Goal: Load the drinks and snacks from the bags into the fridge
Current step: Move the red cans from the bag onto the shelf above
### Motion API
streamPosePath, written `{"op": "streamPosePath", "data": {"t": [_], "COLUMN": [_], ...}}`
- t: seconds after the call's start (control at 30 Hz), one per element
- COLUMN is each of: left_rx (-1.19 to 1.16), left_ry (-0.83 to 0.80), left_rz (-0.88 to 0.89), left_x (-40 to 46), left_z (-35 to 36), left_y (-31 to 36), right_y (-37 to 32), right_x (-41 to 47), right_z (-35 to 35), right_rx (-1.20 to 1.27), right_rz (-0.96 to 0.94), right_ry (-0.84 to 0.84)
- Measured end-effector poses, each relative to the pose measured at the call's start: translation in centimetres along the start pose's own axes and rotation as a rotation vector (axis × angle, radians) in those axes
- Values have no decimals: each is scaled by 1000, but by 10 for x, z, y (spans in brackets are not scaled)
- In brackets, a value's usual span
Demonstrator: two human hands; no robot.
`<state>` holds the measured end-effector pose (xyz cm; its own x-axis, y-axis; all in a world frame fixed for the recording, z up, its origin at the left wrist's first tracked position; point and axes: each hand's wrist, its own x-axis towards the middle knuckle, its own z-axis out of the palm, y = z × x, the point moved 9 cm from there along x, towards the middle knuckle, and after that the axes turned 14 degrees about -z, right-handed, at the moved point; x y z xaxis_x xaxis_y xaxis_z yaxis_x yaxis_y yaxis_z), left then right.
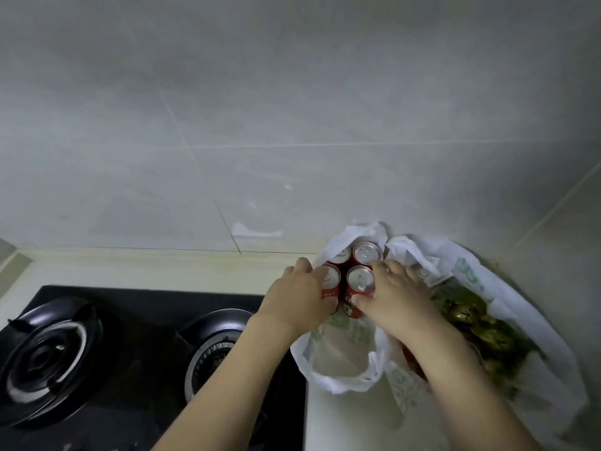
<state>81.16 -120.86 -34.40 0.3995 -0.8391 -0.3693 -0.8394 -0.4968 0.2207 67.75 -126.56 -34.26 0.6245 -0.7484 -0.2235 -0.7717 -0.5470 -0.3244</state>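
Right of centre in the lower half of the frame, four red cans (pixel 359 281) with silver tops stand upright in a tight two-by-two cluster inside a white plastic bag (pixel 341 356), whose mouth is spread open around them. The left hand (pixel 300 294) curls round the near-left can, fingers wrapped over its side and rim; the right hand (pixel 395 296) grips the near-right can, thumb pressed to its red wall and fingers reaching over the silver top — both hands are closed on the cluster from either side. Further right, touching the first bag, a second white bag (pixel 507 288) with green print lies slumped open, showing packets in gold and green wrapping (pixel 478 323); what they are is too blurred to tell. Both bags rest on a pale countertop (pixel 344 421) in the lower right of the frame. To the lower left sits a black gas hob (pixel 136 353) with two round burners, just beside the first bag. A grey tiled wall (pixel 292 109) fills the whole upper half.
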Motion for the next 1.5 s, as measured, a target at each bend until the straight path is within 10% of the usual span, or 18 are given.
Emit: {"op": "streamPosePath", "data": {"t": [0.43, 1.1, 1.5], "left_rx": [-220, -146, -695], "left_ry": [381, 328, 276], "left_rz": [130, 37, 120], "left_x": [48, 67, -38], "left_z": [20, 35, -68], "left_y": [-3, -17, -20], "right_y": [38, 49, -7], "right_x": [47, 31, -50], "right_z": [47, 34, -87], "right_rx": [18, 56, 396], "right_rz": [132, 129, -64], "right_ry": [50, 408, 701]}}
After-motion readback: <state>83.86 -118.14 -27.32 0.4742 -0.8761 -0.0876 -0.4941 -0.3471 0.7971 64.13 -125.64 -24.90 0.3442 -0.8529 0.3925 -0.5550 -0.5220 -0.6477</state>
